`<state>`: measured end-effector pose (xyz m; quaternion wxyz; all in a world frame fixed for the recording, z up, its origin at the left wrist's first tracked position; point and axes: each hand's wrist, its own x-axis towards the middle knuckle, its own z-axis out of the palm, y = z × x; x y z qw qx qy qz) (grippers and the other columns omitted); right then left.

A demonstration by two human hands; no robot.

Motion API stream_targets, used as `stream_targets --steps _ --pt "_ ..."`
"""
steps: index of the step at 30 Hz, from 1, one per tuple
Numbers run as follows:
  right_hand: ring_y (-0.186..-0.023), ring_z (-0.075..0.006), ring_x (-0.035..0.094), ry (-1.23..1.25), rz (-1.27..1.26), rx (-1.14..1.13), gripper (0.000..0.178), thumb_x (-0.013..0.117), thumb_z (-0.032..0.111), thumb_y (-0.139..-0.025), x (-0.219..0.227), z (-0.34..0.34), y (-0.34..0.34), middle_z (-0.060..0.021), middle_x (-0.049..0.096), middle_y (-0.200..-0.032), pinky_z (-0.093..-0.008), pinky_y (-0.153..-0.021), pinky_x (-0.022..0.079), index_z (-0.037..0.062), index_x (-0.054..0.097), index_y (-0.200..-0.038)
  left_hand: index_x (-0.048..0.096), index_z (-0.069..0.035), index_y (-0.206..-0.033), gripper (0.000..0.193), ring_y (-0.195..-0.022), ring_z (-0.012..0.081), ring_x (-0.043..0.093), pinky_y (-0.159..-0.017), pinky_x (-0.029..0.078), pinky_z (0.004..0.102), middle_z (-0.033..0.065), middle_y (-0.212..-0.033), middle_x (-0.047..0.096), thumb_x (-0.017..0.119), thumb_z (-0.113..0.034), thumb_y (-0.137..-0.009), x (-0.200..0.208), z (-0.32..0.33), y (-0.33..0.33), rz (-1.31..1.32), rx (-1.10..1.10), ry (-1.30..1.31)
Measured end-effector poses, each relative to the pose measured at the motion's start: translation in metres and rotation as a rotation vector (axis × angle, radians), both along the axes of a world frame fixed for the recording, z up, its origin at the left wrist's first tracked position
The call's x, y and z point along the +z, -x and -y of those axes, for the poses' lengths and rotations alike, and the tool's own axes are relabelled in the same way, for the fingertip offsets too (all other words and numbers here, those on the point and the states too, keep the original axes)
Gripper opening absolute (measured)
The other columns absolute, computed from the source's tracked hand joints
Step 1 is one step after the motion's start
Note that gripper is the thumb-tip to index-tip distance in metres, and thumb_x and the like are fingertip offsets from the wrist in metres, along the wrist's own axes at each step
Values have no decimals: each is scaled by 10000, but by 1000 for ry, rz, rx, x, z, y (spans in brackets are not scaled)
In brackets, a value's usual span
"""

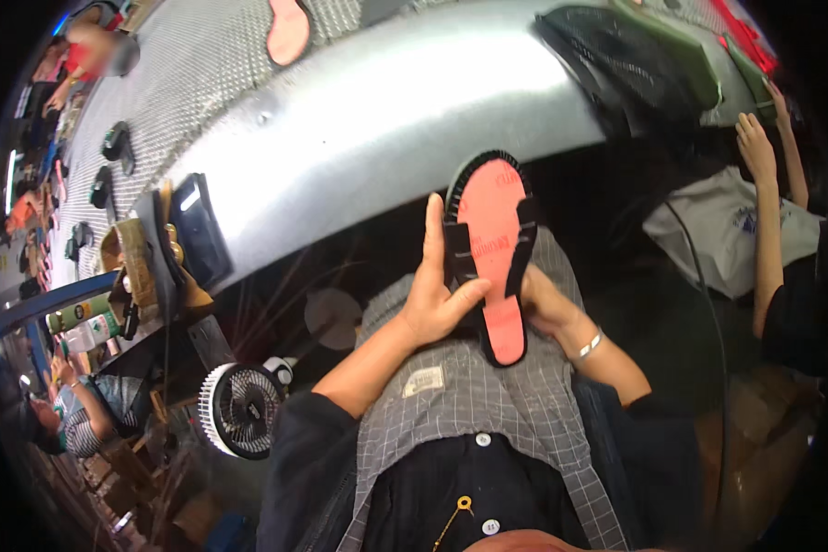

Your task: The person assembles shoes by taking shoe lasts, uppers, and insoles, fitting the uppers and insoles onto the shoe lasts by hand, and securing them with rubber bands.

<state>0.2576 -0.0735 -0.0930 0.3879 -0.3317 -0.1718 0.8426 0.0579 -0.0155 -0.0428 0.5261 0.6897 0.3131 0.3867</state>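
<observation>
Sandal (493, 258), black-strapped with a coral-pink footbed, stands upright over the person's lap, toe up. The left hand (435, 294) clasps its left edge, thumb across the straps, fingers extended upward. The right hand (545, 304) grips the right side from behind, mostly hidden. Below lies a grey checked apron (488, 405); left, a small white fan (241, 408); above, a curved metal conveyor edge (386, 110).

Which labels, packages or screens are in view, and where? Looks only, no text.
Fabric label: small off-white rectangle sewn on the checked grey apron, below the left hand.
Sandal: held in both hands, salmon footbed with a faint stamped mark, black straps.
Bottles: far left, below the conveyor edge, green with pale label bands.
Dark flat panel: propped at the conveyor's rim, possibly a screen, unlit.
</observation>
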Motion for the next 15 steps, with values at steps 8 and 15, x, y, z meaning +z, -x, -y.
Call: stream_targets --steps 8,15 --pt "-1143 -165 473 -695 550 148 822 791 65 -646 117 -38 9 -86 500 -1237 -302 -973 371 -9 351 -1336 465 16 -1186 683 -1072 221 533 -954 409 355 105 -1157 543 810 -64 -603 45 -4 -4 615 218 553" --pt "-1208 -200 435 -467 231 329 938 768 99 -651 99 -26 16 -114 437 -1330 -329 -1013 337 4 232 -1415 396 45 -1265 601 -1076 296 533 -928 432 377 182 -1222 502 466 -428 -900 40 -105 55 802 766 155"
